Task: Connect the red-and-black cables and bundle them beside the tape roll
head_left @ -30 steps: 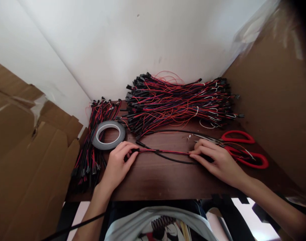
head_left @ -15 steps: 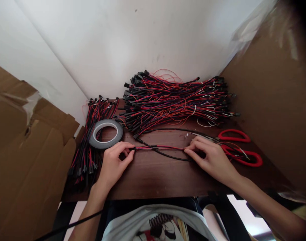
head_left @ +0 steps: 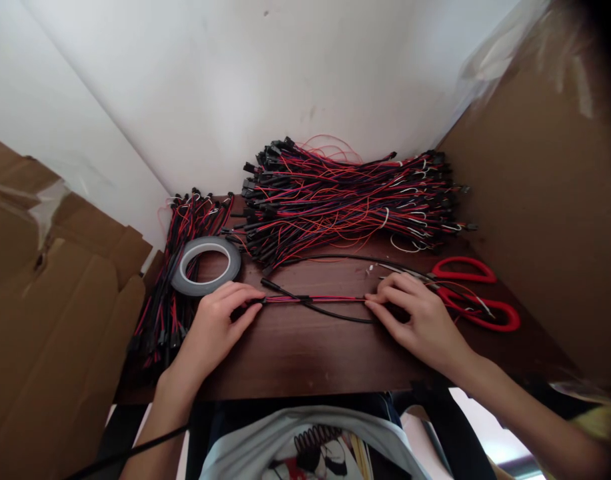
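Note:
A thin red-and-black wire harness (head_left: 330, 299) stretches almost straight across the table, with a dark band near its middle. My left hand (head_left: 223, 320) pinches its left end, where a small black connector partly shows. Its right end is pinched between the thumb and fingers of my right hand (head_left: 415, 317). A black cable (head_left: 340, 316) passes across the harness and runs toward my right hand. Red-handled scissors (head_left: 505, 317) lie just beyond that hand, their blades partly hidden by it. Beside my left hand is a roll of grey tape (head_left: 180, 283).
A large bundle of red and black wires (head_left: 345, 200) lies at the back against the white wall. A smaller wire bundle (head_left: 173, 267) lies at the left. Cardboard (head_left: 60, 320) borders the left side, and a brown panel (head_left: 525, 220) stands at the right.
The harness has been drawn straighter between my hands. My left hand has shifted slightly left and down; my right hand keeps its pinch. The whole view has shifted a little.

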Demonstrator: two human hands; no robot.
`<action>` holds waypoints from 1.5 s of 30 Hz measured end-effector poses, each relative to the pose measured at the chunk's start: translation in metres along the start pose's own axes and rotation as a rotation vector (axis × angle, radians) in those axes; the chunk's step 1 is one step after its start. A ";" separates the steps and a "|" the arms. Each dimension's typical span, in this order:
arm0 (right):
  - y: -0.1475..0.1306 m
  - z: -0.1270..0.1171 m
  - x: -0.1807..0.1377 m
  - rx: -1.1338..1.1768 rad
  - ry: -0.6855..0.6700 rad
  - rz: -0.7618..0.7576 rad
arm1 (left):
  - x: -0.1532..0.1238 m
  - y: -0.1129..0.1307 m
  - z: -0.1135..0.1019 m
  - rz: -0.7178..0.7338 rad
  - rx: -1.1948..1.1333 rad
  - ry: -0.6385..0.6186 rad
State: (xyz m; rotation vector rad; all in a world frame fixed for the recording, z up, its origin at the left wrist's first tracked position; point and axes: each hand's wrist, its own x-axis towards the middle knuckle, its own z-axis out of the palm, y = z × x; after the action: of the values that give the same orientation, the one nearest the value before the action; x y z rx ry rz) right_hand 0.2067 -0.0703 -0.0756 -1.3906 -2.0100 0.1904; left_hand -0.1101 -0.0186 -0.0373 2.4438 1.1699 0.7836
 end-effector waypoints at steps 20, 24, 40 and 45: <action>0.005 0.003 -0.002 0.111 -0.022 0.126 | -0.004 -0.007 0.000 -0.033 -0.071 0.027; 0.003 0.003 -0.004 0.094 -0.007 0.110 | -0.005 -0.006 0.000 -0.036 -0.072 0.037; 0.000 -0.001 -0.004 0.058 -0.037 0.037 | 0.002 -0.006 -0.008 -0.083 -0.019 -0.114; 0.001 -0.001 -0.004 0.068 -0.038 0.031 | 0.010 0.011 -0.014 -0.073 0.108 -0.159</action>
State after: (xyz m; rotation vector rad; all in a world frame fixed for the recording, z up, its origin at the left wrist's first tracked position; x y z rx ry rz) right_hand 0.2083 -0.0734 -0.0770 -1.3850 -1.9950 0.2983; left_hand -0.1070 -0.0169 -0.0172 2.4815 1.2619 0.5064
